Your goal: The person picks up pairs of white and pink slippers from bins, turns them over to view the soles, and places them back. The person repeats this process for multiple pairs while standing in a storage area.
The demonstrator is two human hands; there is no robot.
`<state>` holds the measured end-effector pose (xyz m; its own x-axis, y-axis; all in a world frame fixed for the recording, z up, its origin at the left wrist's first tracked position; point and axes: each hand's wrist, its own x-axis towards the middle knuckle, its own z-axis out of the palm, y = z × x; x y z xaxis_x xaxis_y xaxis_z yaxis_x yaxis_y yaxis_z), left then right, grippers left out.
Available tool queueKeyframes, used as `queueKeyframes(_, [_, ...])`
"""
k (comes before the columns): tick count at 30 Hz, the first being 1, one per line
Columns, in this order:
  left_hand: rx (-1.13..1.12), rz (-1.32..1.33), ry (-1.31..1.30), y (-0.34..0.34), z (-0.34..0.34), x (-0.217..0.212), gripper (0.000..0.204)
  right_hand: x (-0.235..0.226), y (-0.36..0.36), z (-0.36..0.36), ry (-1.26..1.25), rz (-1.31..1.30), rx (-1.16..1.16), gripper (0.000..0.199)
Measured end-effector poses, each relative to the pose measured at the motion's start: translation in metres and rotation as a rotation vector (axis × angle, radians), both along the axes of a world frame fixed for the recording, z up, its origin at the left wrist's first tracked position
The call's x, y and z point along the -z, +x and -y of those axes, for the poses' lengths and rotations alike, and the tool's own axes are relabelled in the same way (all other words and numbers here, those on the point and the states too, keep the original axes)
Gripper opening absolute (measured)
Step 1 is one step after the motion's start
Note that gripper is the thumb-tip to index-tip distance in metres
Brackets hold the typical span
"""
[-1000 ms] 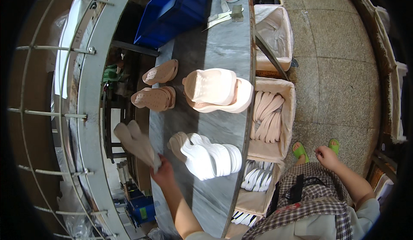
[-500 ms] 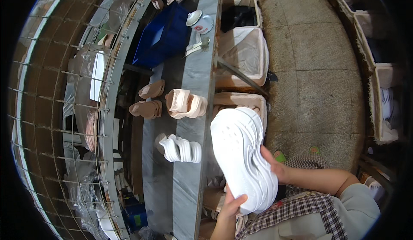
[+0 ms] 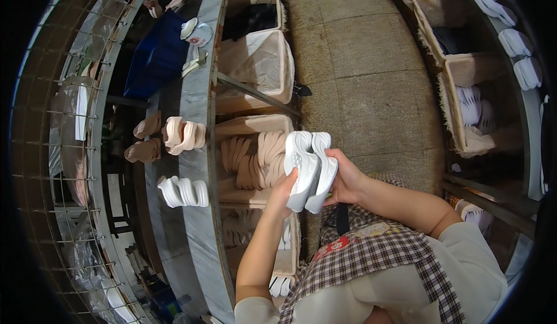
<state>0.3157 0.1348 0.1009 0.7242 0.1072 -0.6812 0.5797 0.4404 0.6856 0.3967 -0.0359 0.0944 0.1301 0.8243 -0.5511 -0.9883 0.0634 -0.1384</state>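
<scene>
Between my two hands is a small stack of white shoe soles [image 3: 300, 167], held on edge over the aisle beside the bench, with a gap between them. My left hand [image 3: 282, 190] grips their near left side, its thumb on the outer face. My right hand [image 3: 346, 180] closes round the right side, its fingers partly hidden behind the soles. On the grey bench [image 3: 197, 240] to the left stand more white soles [image 3: 184, 192]. Beyond them are stacked beige soles [image 3: 185, 136] and darker brown soles [image 3: 143, 150].
Under the bench, a lined bin [image 3: 252, 196] holds many beige soles [image 3: 270, 158]. A blue crate [image 3: 154, 57] and a lidded white cup [image 3: 200, 35] stand farther along the bench. Wire mesh [image 3: 52, 167] runs along the left. Bins with white soles [image 3: 469, 106] line the right.
The white soles have turned from showing a broad face to standing on edge, now slightly apart and farther from my body. My view has shifted to the right.
</scene>
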Motion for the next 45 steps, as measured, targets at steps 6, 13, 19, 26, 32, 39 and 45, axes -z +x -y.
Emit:
queueKeyframes(6, [-0.018, -0.082, -0.062, -0.004, 0.022, 0.024, 0.048, 0.015, -0.003, 0.015, -0.12, -0.095, 0.019, 0.078])
queueKeyframes(13, [0.056, -0.082, -0.053, -0.005, 0.027, 0.023, 0.047, 0.022, -0.008, 0.019, -0.174, -0.079, 0.024, 0.074])
queueKeyframes(19, [-0.034, 0.336, 0.069, -0.002, 0.022, 0.009, 0.05, 0.002, -0.014, 0.018, 0.074, 0.56, 0.215, 0.054])
queueKeyframes(26, [-0.119, 0.48, 0.017, -0.003, 0.015, -0.01, 0.048, -0.027, -0.011, 0.024, 0.187, 0.98, 0.215, 0.06])
queueKeyframes(32, [-0.136, 0.538, 0.008, -0.007, 0.015, -0.012, 0.044, -0.022, -0.015, 0.022, 0.176, 1.057, 0.205, 0.062])
queueKeyframes(39, [-0.11, 0.548, 0.013, -0.01, 0.012, -0.015, 0.045, -0.02, -0.015, 0.024, 0.151, 1.291, 0.196, 0.062])
queueKeyframes(45, [-0.061, 0.555, 0.052, -0.013, 0.01, -0.016, 0.047, -0.022, -0.015, 0.029, 0.144, 1.383, 0.18, 0.064])
